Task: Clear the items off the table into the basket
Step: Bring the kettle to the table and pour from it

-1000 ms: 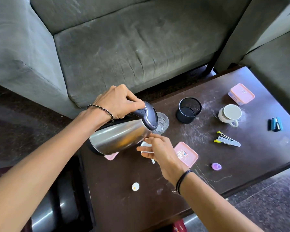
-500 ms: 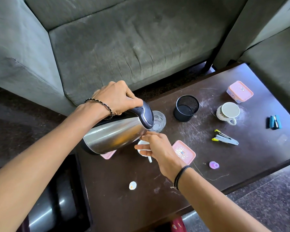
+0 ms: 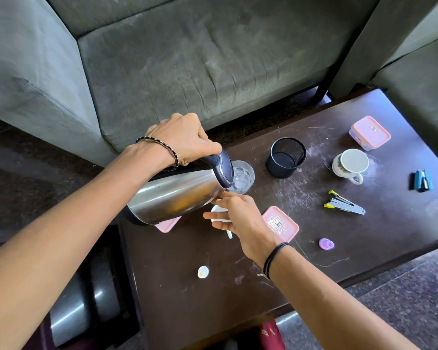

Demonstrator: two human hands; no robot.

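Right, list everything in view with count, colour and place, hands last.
kettle: 1, steel and black, tilted over glass
glass: 1, clear, table's far edge
mesh cup: 1, black, right of glass
mug: 1, white, right of mesh cup
box: 1, pink lid, far right corner
lid: 1, pink, beside right hand
pink piece: 1, under kettle
stapler: 1, grey-yellow, nearer than mug
blue thing: 1, right edge
purple cap: 1, near edge
white cap: 1, near left
white thing: 1, under right hand
table: 1, dark brown
sofa: 1, grey-green, behind table
armchair: 1, grey-green, right
steel container: 1, left of table
left hand: grips kettle handle
right hand: fingertips at kettle's neck
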